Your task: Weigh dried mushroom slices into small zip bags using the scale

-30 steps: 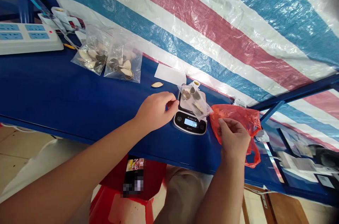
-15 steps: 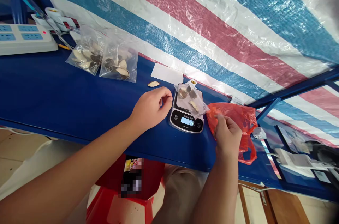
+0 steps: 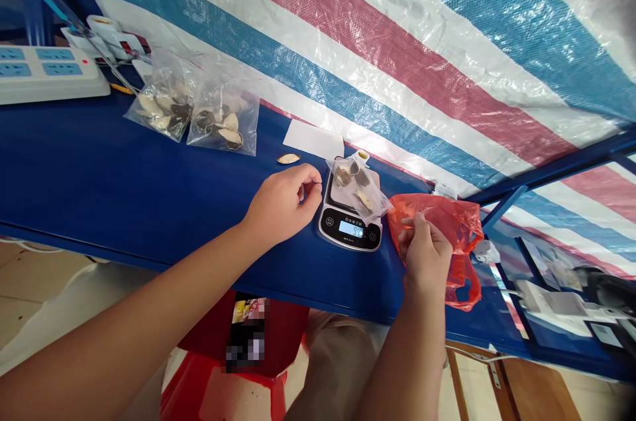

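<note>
A kitchen scale (image 3: 349,229) with a lit display bears a clear zip bag (image 3: 362,187) holding a few dried slices, pale and dark-edged, like sliced mushrooms. Just left of the scale is my left hand (image 3: 285,202), its fingers curled in with nothing visible in them. My right hand (image 3: 428,250) hovers over the near left side of a red plastic bag (image 3: 454,212); its fingers are half bent and a little apart, holding nothing I can see. One loose slice (image 3: 288,158) lies on the blue table (image 3: 199,192) behind my left hand. What the red bag contains is hidden.
Two filled clear bags, one left (image 3: 166,99) and one right (image 3: 223,117), lie at the back left near a power strip (image 3: 50,75). White paper (image 3: 314,138) lies behind the scale. Striped sheeting (image 3: 318,30) hangs along the back. A red stool (image 3: 223,384) stands below.
The scale's display shows a different number. My right hand's fingers have loosened and shifted slightly over the red bag. My left hand has hardly moved.
</note>
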The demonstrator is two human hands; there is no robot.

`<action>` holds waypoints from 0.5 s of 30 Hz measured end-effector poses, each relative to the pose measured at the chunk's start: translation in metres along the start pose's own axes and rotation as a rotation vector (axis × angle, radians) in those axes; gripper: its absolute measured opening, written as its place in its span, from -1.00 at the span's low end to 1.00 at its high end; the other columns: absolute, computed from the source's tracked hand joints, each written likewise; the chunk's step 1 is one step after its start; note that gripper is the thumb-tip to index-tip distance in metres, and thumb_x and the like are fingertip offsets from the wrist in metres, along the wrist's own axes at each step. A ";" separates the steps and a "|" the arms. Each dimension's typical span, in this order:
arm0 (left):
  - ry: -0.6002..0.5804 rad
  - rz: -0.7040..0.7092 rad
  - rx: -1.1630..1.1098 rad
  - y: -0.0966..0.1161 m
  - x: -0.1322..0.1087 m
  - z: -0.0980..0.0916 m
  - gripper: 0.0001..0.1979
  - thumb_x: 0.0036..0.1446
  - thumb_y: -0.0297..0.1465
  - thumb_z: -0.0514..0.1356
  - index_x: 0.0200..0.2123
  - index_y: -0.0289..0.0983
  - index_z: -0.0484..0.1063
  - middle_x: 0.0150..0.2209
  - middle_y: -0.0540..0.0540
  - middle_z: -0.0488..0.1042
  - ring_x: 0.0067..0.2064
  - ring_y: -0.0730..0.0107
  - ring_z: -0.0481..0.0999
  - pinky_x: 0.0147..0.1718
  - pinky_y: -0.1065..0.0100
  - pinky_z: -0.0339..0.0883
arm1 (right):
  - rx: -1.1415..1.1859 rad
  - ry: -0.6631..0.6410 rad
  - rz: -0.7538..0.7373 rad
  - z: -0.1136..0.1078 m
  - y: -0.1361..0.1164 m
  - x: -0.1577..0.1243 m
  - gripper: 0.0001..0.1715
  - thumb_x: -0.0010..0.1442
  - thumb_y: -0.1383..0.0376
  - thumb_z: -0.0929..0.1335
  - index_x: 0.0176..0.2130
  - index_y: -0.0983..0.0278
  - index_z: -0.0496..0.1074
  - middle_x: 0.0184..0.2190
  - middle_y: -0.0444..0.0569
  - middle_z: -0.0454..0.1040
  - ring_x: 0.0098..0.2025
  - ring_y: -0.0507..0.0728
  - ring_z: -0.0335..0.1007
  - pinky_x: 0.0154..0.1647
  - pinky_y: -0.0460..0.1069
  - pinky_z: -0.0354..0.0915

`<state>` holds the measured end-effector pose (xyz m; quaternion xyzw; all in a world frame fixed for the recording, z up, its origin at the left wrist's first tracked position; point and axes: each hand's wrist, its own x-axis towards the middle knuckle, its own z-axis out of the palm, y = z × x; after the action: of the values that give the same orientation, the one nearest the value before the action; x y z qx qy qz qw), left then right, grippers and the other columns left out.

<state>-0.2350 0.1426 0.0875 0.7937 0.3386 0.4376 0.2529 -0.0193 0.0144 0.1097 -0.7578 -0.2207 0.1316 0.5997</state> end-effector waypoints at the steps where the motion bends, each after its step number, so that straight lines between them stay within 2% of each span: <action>1: -0.002 -0.001 0.001 0.000 0.000 0.000 -0.92 0.28 -0.41 0.15 -0.25 -0.23 0.45 -0.40 0.04 0.51 -0.40 0.46 0.43 -0.40 0.36 0.23 | 0.004 0.001 0.007 0.000 -0.001 0.000 -0.60 0.23 0.02 0.40 -0.44 0.26 0.47 -0.66 -0.20 0.31 -0.65 -0.04 0.09 -0.64 -0.09 0.00; 11: -0.010 -0.011 -0.005 0.000 0.001 0.000 -0.91 0.27 -0.40 0.14 -0.26 -0.22 0.45 -0.41 0.03 0.51 -0.41 0.44 0.43 -0.40 0.34 0.23 | 0.012 -0.006 0.016 0.002 -0.003 -0.003 -0.58 0.19 -0.02 0.44 -0.45 0.25 0.43 -0.60 -0.11 0.48 -0.64 -0.03 0.14 -0.64 -0.10 0.08; 15: -0.010 -0.021 -0.006 0.000 0.000 0.000 -0.92 0.27 -0.40 0.15 -0.26 -0.22 0.45 -0.41 0.04 0.51 -0.41 0.44 0.43 -0.41 0.34 0.22 | -0.029 -0.063 0.005 0.004 0.000 -0.002 -0.53 0.20 -0.10 0.45 -0.38 0.24 0.41 -0.45 -0.01 0.62 -0.64 -0.02 0.18 -0.64 -0.08 0.10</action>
<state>-0.2348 0.1425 0.0879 0.7916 0.3443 0.4318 0.2615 -0.0228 0.0172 0.1090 -0.7626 -0.2393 0.1537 0.5810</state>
